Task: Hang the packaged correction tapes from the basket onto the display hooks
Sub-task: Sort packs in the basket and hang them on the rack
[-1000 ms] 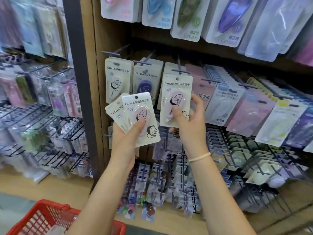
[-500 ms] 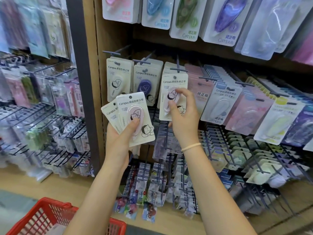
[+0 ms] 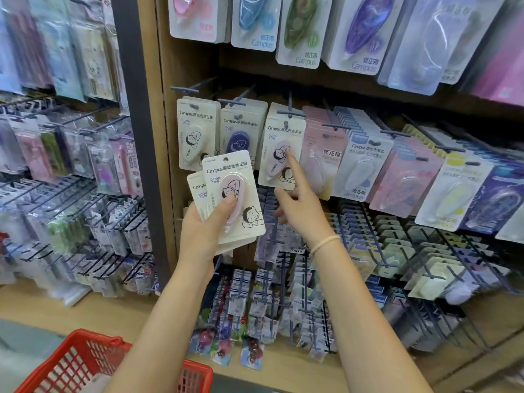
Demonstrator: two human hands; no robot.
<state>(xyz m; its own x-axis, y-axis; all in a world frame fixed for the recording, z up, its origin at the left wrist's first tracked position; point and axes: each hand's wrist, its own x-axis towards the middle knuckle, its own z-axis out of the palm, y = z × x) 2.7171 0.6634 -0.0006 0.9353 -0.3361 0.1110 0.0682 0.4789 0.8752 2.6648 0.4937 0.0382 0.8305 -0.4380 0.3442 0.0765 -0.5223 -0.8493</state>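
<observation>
Released since the earlier frames, the pink packaged correction tape (image 3: pixel 280 154) is now seen hanging on its display hook (image 3: pixel 289 109), where half a second ago it was pinched between the right fingers and thumb. Beside it on the wooden display panel (image 3: pixel 158 137), two more hooks carry a cream pack (image 3: pixel 195 134) and a navy pack (image 3: pixel 239 137) of the same series. Low at the left edge of the view, the red basket (image 3: pixel 85 361) is seen well below and apart from the hooks.

The right hand (image 3: pixel 300 202) is held with the index finger straight, its tip touching the blister of the hung pack, while the other fingers are loosely curled round nothing. The left hand (image 3: pixel 204 231) is wrapped round a small stack of packs (image 3: pixel 232 197), the thumb pressed on the front blister.

The coming move is judged to turn on this: the front pack of the stack is held upright, long axis vertical, its hang hole (image 3: pixel 226 159) at the top, and it lies just left of and below the free right hand. The same hook lies up and to the right of that hole. The right hand is the nearer to both, so a short reach left for the next pack, then a lift to the hook tip, is likely called for.
</observation>
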